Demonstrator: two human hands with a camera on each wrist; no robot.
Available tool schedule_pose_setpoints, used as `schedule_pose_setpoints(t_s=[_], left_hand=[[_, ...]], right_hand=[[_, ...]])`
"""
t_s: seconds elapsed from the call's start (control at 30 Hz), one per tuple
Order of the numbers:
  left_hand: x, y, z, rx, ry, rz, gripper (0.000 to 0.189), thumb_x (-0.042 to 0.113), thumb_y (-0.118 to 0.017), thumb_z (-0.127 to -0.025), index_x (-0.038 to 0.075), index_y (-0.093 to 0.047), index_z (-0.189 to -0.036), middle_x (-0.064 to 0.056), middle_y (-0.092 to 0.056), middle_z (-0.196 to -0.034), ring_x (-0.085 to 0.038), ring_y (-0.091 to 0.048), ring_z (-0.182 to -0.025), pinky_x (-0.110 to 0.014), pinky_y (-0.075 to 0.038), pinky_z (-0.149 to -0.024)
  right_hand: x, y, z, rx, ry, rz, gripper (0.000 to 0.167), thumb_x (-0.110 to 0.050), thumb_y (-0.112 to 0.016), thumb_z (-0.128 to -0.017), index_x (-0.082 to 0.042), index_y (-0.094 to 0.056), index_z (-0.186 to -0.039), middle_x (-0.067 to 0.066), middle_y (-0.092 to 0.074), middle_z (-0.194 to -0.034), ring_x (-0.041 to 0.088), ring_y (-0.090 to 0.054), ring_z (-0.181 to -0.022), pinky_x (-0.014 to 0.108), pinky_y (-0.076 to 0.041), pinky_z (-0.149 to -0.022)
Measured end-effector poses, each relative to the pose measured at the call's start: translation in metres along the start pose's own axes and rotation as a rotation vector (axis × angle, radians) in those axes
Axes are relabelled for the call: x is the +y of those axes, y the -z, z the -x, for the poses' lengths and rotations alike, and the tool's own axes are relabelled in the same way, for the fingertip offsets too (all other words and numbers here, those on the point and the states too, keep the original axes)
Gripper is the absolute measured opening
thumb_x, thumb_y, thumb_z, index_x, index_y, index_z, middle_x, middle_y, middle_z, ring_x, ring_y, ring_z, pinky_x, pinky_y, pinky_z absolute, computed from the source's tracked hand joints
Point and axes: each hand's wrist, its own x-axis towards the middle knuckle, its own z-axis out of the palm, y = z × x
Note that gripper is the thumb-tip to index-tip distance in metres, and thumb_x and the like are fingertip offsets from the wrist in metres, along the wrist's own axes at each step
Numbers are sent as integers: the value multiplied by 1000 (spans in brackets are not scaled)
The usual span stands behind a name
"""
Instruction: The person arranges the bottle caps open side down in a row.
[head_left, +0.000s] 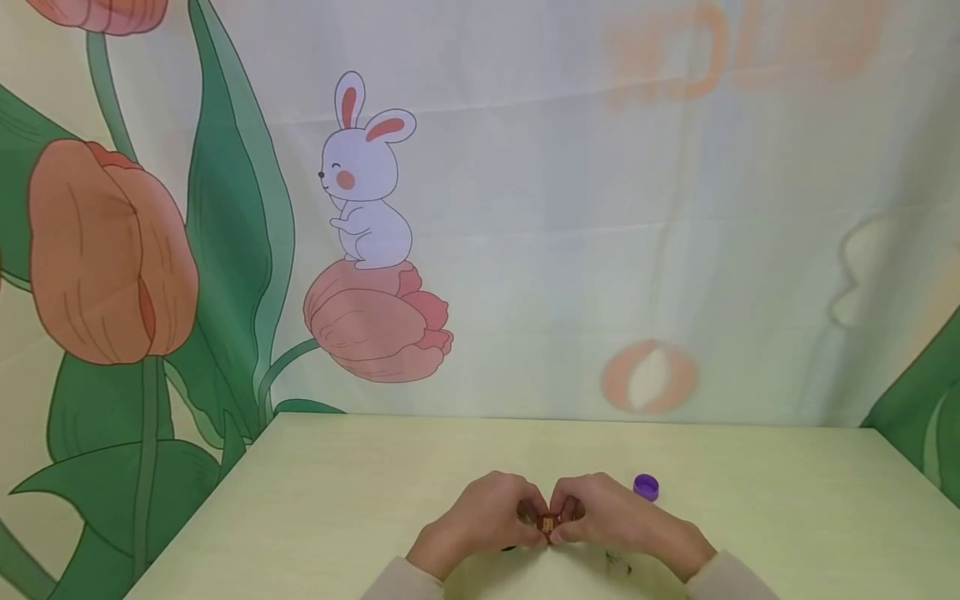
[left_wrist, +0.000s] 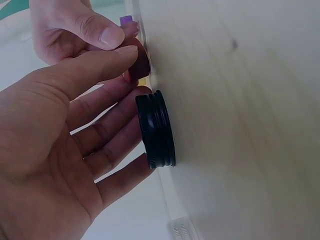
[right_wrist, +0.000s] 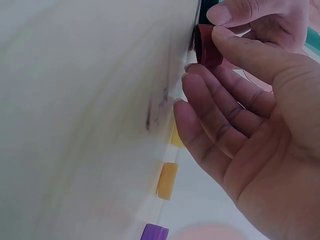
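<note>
Low over the table, both hands meet at a small dark red cap (head_left: 548,524) with a yellowish patch facing the head camera. My left hand (head_left: 495,512) pinches its left side between thumb and fingers. From the other side, my right hand (head_left: 611,510) grips it with thumb and fingertips. The right wrist view shows the red cap (right_wrist: 209,46) tilted, its wall turned outward. Beside the left hand's lower fingers, a black ridged lid (left_wrist: 157,130) sits on the table; in the head view that hand mostly hides it.
A purple cap (head_left: 647,487) lies on the table (head_left: 360,475) beyond the right hand. Two yellow caps, one nearer (right_wrist: 167,181), show in the right wrist view. A pale ridged cap (left_wrist: 182,228) is at the left wrist view's bottom. Dark marks (head_left: 618,562) spot the tabletop.
</note>
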Motion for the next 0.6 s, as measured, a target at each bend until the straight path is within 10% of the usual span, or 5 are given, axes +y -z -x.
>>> schedule_pose_setpoints(t_s=[0.6], left_hand=[[1, 0, 0, -2, 11, -39, 19, 21, -93, -83, 18, -83, -99, 18, -71, -87, 4, -60, -83, -20, -50, -77]], right_hand=[[1, -3, 0, -4, -14, 38, 14, -12, -83, -92, -13, -71, -99, -11, -67, -83, 5, -62, -76, 25, -53, -69]])
